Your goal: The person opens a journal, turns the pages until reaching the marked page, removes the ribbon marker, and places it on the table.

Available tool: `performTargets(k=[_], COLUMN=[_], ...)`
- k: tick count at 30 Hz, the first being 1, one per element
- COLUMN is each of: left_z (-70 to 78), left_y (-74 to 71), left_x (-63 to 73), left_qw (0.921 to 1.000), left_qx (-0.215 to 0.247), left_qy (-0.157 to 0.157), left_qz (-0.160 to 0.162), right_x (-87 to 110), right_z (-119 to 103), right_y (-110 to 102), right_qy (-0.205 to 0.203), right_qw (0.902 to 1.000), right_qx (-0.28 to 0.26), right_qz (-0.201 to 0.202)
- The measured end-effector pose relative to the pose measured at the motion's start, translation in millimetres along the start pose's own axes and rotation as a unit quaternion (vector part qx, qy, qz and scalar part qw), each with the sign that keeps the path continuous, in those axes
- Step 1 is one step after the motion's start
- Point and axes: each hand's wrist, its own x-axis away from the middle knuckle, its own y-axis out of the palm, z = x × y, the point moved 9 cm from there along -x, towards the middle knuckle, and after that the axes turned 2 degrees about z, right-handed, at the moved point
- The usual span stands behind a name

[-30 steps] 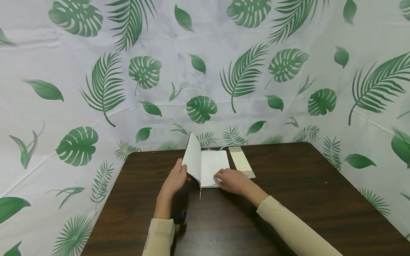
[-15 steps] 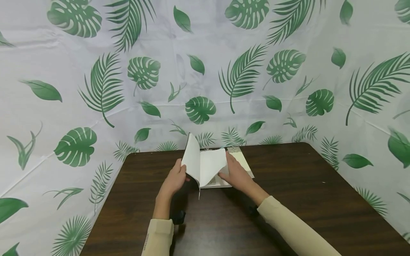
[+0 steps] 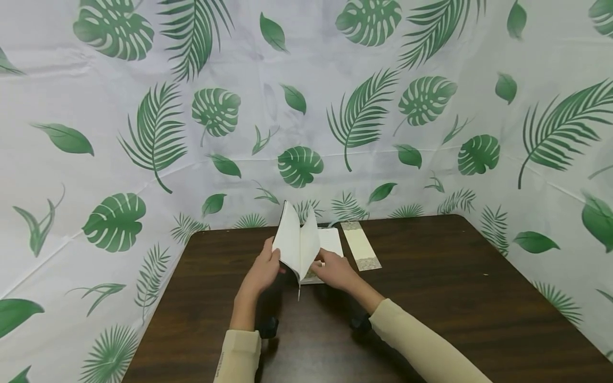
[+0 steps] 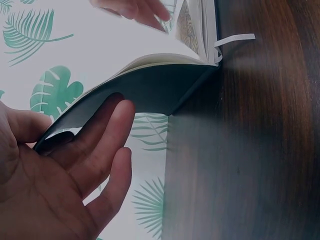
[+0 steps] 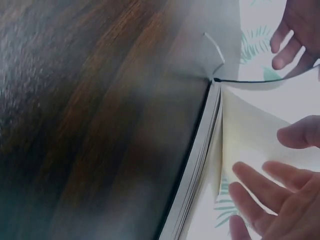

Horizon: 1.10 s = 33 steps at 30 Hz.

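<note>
I'm watching an open book (image 3: 289, 242).
The left hand (image 3: 261, 272) is pinching its cover (image 4: 150, 87), maybe to prop it; the right hand (image 3: 337, 272), fingers wide, is sitting by a page (image 3: 310, 242).

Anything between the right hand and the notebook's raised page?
Nothing visible. The right hand is right up at the raised page; the left hand grips the cover opposite, and the card lies off to the right.
</note>
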Motion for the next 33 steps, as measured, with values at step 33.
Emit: performTargets(k=[33], left_z=[0.8], left_y=[-1.4], left_x=[1.3], left_qw=[0.9993], left_qx=[-0.037], left_qy=[0.0], left_qz=[-0.001], right_x=[-9.3], right_z=[-25], right_y=[23], right_qy=[-0.087], right_qw=[0.991], right_qx=[0.092], right_qz=[-0.042])
